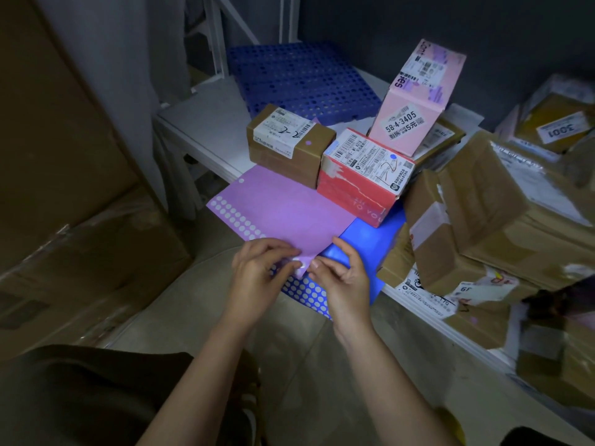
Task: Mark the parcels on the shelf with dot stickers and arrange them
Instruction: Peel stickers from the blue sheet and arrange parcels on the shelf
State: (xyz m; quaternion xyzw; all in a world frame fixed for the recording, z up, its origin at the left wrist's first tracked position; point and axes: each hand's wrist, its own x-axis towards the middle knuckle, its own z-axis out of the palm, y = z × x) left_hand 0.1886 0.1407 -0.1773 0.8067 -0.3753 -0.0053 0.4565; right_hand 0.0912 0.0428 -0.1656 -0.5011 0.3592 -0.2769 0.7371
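Note:
A purple dot-sticker sheet (283, 210) lies at the front of the white shelf (206, 123), overlapping a blue sticker sheet (363, 249). My left hand (260, 272) and my right hand (341, 272) pinch the purple sheet's near corner between fingertips and thumbs. Behind the sheets stand a brown parcel (289, 146) with a purple dot and a red parcel (363, 175) with a blue dot. A pink parcel (418, 101) leans upright further back.
A blue perforated plastic panel (302, 78) lies at the back of the shelf. Several taped brown parcels (483, 220) are heaped on the right. Large cardboard boxes (64, 188) stand on the left. Floor tiles show below my arms.

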